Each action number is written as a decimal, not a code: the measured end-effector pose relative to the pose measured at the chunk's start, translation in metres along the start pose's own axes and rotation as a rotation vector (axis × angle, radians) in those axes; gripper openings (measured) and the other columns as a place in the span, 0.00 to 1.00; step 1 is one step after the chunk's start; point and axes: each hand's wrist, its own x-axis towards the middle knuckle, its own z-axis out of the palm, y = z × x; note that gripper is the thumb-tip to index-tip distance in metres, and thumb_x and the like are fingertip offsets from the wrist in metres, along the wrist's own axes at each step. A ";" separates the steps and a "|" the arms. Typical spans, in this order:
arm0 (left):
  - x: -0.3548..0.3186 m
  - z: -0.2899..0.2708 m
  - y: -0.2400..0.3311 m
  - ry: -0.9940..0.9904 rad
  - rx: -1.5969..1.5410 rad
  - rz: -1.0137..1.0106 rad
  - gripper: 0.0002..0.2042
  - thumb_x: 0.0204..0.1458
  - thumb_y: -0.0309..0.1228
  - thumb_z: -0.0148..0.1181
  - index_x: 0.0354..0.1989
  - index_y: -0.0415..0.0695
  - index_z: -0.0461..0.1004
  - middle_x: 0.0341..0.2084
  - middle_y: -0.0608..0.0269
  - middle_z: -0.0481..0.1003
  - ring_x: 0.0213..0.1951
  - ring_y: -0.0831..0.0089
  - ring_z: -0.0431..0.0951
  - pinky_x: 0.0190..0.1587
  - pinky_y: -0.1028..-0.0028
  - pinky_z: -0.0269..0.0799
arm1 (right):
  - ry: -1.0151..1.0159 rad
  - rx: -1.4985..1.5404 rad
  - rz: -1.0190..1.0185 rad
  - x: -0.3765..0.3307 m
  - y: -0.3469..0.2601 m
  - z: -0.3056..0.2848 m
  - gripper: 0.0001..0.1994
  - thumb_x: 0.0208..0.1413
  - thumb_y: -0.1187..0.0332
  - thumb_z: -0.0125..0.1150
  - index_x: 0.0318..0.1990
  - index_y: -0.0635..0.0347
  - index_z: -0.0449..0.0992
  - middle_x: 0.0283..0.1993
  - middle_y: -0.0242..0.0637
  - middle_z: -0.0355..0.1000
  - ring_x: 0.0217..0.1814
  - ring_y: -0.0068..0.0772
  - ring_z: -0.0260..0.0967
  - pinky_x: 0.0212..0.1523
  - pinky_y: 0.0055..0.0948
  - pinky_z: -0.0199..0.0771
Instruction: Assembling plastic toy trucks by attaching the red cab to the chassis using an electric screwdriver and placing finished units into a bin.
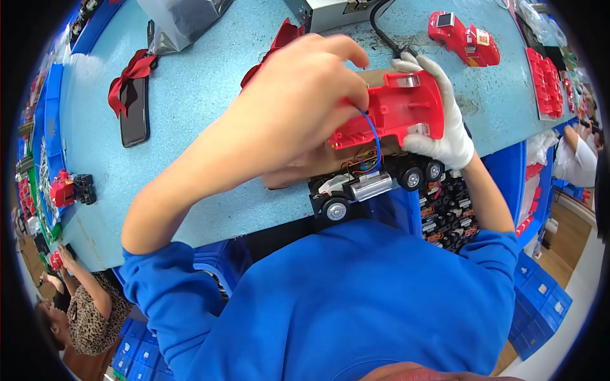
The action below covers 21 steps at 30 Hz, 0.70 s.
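Right now both hands grip the red toy car shell [397, 114] just above the black chassis [375, 184] at the blue table [203, 95] edge. Left hand [298, 95], bare, pinches shell's left side w/ a blue wire [376, 143]; right hand [441, 120], white glove, clasps its right side. Finished red car [464, 38] lies further back, well apart from chassis.

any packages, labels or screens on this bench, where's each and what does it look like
Grey plastic bag: far edge of the blue table, left of centre, crumpled, shiny.
Black phone: left part of the table, flat dark screen, red ribbon bow across its top end.
Stickers on the finished red toy truck: far right of the table, small pale patches on red plastic.
Grey metal box: far edge, centre, with a pale label.
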 end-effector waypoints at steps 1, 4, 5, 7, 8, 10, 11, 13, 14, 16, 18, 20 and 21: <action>0.003 0.008 -0.001 -0.098 -0.031 -0.019 0.07 0.36 0.22 0.64 0.28 0.39 0.80 0.40 0.58 0.76 0.44 0.58 0.74 0.43 0.65 0.73 | 0.048 0.067 0.025 -0.005 -0.001 0.002 0.47 0.39 0.66 0.77 0.66 0.60 0.52 0.59 0.42 0.64 0.64 0.35 0.60 0.64 0.34 0.59; 0.006 0.030 0.004 -0.240 0.112 -0.085 0.07 0.38 0.23 0.63 0.28 0.40 0.80 0.39 0.57 0.76 0.44 0.57 0.74 0.43 0.64 0.73 | 0.162 -0.124 0.089 -0.013 0.016 -0.012 0.43 0.43 0.67 0.74 0.66 0.60 0.54 0.58 0.42 0.65 0.62 0.35 0.61 0.62 0.34 0.61; 0.008 0.034 0.004 -0.317 0.178 -0.103 0.06 0.38 0.24 0.63 0.28 0.40 0.80 0.38 0.57 0.75 0.44 0.56 0.74 0.44 0.63 0.74 | 0.240 -0.390 0.126 -0.019 0.022 -0.025 0.41 0.45 0.67 0.73 0.66 0.60 0.56 0.57 0.42 0.66 0.61 0.34 0.63 0.60 0.34 0.63; 0.008 0.035 0.000 -0.332 0.143 -0.118 0.07 0.37 0.23 0.63 0.28 0.38 0.79 0.37 0.53 0.76 0.42 0.56 0.75 0.41 0.63 0.75 | 0.309 -0.661 0.165 -0.027 0.032 -0.034 0.38 0.47 0.68 0.71 0.65 0.60 0.57 0.56 0.42 0.67 0.59 0.34 0.65 0.59 0.34 0.65; 0.008 0.035 -0.003 -0.350 0.119 -0.133 0.07 0.37 0.22 0.63 0.27 0.37 0.78 0.36 0.49 0.76 0.40 0.55 0.76 0.39 0.62 0.76 | 0.257 -0.718 0.222 -0.030 0.038 -0.034 0.35 0.49 0.69 0.69 0.65 0.60 0.59 0.55 0.42 0.69 0.56 0.34 0.66 0.56 0.34 0.67; 0.010 0.035 -0.009 -0.368 0.090 -0.150 0.08 0.36 0.22 0.63 0.27 0.35 0.77 0.35 0.45 0.76 0.38 0.55 0.77 0.36 0.62 0.77 | 0.153 -0.828 0.333 -0.033 0.043 -0.034 0.30 0.53 0.70 0.65 0.63 0.60 0.62 0.52 0.42 0.71 0.51 0.33 0.69 0.51 0.34 0.71; 0.011 0.034 -0.012 -0.391 0.061 -0.167 0.07 0.36 0.22 0.62 0.27 0.35 0.77 0.33 0.45 0.77 0.36 0.54 0.78 0.35 0.61 0.77 | 0.148 -0.830 0.336 -0.034 0.042 -0.038 0.30 0.53 0.70 0.65 0.63 0.60 0.62 0.52 0.42 0.71 0.51 0.33 0.69 0.51 0.34 0.71; 0.013 0.032 -0.016 -0.435 0.013 -0.213 0.07 0.37 0.22 0.62 0.27 0.36 0.77 0.29 0.46 0.77 0.33 0.53 0.79 0.32 0.60 0.77 | 0.283 -0.492 0.421 -0.029 0.030 -0.048 0.29 0.54 0.70 0.64 0.63 0.59 0.61 0.50 0.42 0.72 0.47 0.35 0.71 0.48 0.36 0.73; 0.013 0.031 -0.016 -0.430 0.017 -0.226 0.07 0.37 0.22 0.62 0.27 0.36 0.77 0.29 0.46 0.77 0.33 0.53 0.79 0.32 0.60 0.77 | 0.342 -0.318 0.455 -0.023 0.024 -0.056 0.29 0.54 0.71 0.63 0.64 0.59 0.61 0.50 0.42 0.72 0.45 0.35 0.71 0.46 0.37 0.74; 0.016 0.031 -0.005 -0.415 0.068 -0.195 0.07 0.37 0.22 0.62 0.27 0.36 0.77 0.28 0.47 0.78 0.32 0.51 0.80 0.32 0.60 0.77 | 0.557 -0.136 0.282 -0.015 -0.002 -0.078 0.27 0.60 0.66 0.54 0.65 0.63 0.57 0.52 0.43 0.68 0.48 0.37 0.70 0.51 0.36 0.71; 0.016 0.028 0.004 -0.408 0.102 -0.171 0.06 0.38 0.23 0.62 0.27 0.36 0.77 0.27 0.47 0.78 0.31 0.51 0.80 0.32 0.60 0.76 | 0.868 0.279 0.027 0.012 -0.032 -0.090 0.25 0.58 0.66 0.55 0.60 0.69 0.60 0.46 0.42 0.69 0.41 0.39 0.70 0.48 0.42 0.72; 0.011 0.027 -0.004 -0.399 0.067 -0.190 0.06 0.38 0.23 0.62 0.27 0.36 0.77 0.28 0.47 0.78 0.32 0.51 0.80 0.32 0.60 0.76 | 0.879 0.427 -0.101 0.045 -0.045 -0.109 0.19 0.53 0.67 0.55 0.49 0.72 0.66 0.39 0.40 0.70 0.37 0.42 0.70 0.46 0.48 0.71; 0.012 0.028 -0.002 -0.399 0.065 -0.191 0.06 0.38 0.23 0.62 0.27 0.36 0.77 0.29 0.46 0.78 0.33 0.51 0.80 0.32 0.60 0.76 | 0.881 0.424 -0.120 0.059 -0.053 -0.108 0.19 0.53 0.67 0.55 0.49 0.72 0.66 0.39 0.40 0.70 0.37 0.42 0.70 0.46 0.48 0.71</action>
